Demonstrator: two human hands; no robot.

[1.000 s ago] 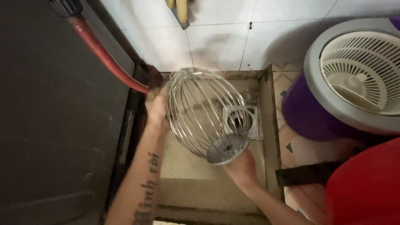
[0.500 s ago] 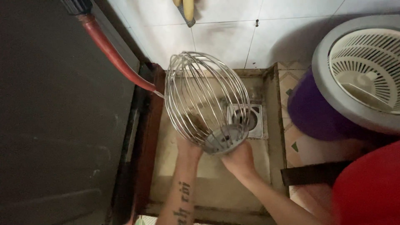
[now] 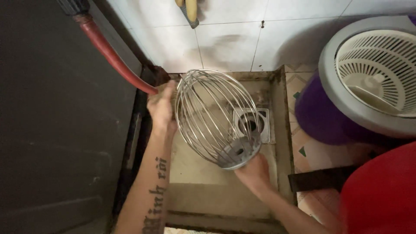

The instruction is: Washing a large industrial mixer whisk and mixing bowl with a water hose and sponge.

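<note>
So the big wire whisk (image 3: pixel 211 117) is held in the air right above the floor drain (image 3: pixel 250 125), tilted, with its round metal hub end down toward the person. The right hand (image 3: pixel 253 171) cups that hub from below, fingers curled around its rim. The left hand (image 3: pixel 161 110) is on the whisk's far side from the drain, palm pressed flat against the wires, fingers spread. A red hose (image 3: pixel 110 54) runs down just past that hand, and a purple bucket (image 3: pixel 323 117) sits on the drain's other side.
</note>
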